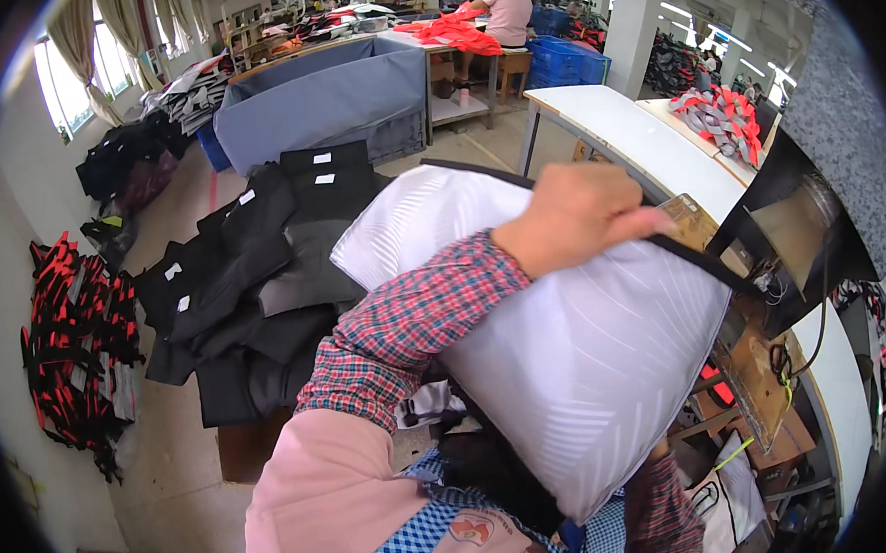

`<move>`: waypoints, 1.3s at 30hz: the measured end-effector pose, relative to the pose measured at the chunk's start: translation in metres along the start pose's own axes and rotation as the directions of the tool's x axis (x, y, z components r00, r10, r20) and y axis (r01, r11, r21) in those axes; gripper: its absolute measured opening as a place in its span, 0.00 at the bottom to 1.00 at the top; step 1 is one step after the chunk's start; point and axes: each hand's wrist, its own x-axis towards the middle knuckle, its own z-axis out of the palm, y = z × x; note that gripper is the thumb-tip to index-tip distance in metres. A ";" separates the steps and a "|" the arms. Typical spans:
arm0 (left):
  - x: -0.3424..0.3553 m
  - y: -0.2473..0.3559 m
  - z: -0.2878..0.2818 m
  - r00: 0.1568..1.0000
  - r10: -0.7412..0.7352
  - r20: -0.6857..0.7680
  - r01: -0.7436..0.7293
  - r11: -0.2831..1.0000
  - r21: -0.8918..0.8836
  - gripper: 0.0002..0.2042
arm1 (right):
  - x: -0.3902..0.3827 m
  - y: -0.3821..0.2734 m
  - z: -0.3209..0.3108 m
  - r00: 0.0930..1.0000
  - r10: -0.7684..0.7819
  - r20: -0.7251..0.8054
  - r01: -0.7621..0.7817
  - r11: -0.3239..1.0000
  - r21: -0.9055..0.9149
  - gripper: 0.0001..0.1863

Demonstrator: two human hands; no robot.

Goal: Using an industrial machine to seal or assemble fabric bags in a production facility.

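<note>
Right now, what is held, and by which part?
A white patterned fabric piece: the left hand grips its dark upper edge. The right hand is hidden behind it, its hold unclear.

From my end: white cloth (599,365) fills the middle, blocking straight reach. Black garments (234,256) heaped close on its left; wooden board (755,393) close right; white desk (636,136) beyond. I see open floor (158,452) between black garments and red-black bundle (78,358).

Right behind the grip of the left hand (578,220) sits a red-and-blue plaid oversleeve (416,315); farther back, a pink top (337,481), blue gingham strap (411,537) and small emblem (472,527).
</note>
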 end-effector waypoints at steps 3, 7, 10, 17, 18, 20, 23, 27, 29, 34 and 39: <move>-0.013 0.001 0.052 0.999 0.016 0.045 -0.014 0.998 -0.054 0.18 | -0.010 0.021 -0.036 0.994 0.083 -0.066 -0.091 0.989 -0.115 0.22; -0.034 -0.004 0.107 0.936 -0.223 0.272 0.254 0.964 -0.084 0.20 | -0.028 0.030 -0.086 0.993 0.077 -0.094 -0.107 0.924 -0.367 0.21; -0.052 -0.014 0.143 0.869 -0.334 0.365 0.403 0.906 -0.130 0.24 | -0.036 0.021 -0.118 0.999 0.000 -0.035 -0.021 0.782 -0.622 0.21; -0.076 -0.007 0.240 0.828 -0.223 0.514 0.321 0.941 -0.109 0.26 | 0.004 -0.066 -0.165 0.907 -0.419 -0.044 0.093 0.300 -0.949 0.18; -0.078 -0.003 0.244 0.831 -0.207 0.516 0.306 0.945 -0.114 0.26 | 0.005 -0.078 -0.164 0.880 -0.475 0.002 0.157 0.287 -0.945 0.20; -0.074 0.004 0.256 0.813 -0.206 0.545 0.294 0.953 -0.079 0.25 | 0.019 -0.102 -0.161 0.814 -0.578 0.055 0.281 0.308 -0.909 0.23; -0.063 0.009 0.268 0.839 -0.150 0.523 0.257 0.956 -0.139 0.25 | 0.036 -0.130 -0.151 0.835 -0.544 -0.086 0.207 0.454 -0.867 0.23; -0.050 0.009 0.282 0.759 -0.224 0.612 0.320 0.946 -0.050 0.25 | 0.058 -0.153 -0.151 0.897 -0.403 -0.180 0.139 0.646 -0.751 0.20; -0.042 0.006 0.290 0.714 -0.259 0.650 0.339 0.941 0.003 0.25 | 0.068 -0.160 -0.157 0.904 -0.388 -0.178 0.114 0.621 -0.776 0.18; -0.022 -0.003 0.311 0.689 -0.282 0.667 0.364 0.931 0.019 0.25 | 0.090 -0.171 -0.172 0.918 -0.334 -0.213 0.118 0.744 -0.658 0.12; -0.009 -0.014 0.332 0.661 -0.285 0.694 0.374 0.927 0.024 0.26 | 0.108 -0.174 -0.177 0.883 -0.335 -0.330 0.159 0.873 -0.461 0.10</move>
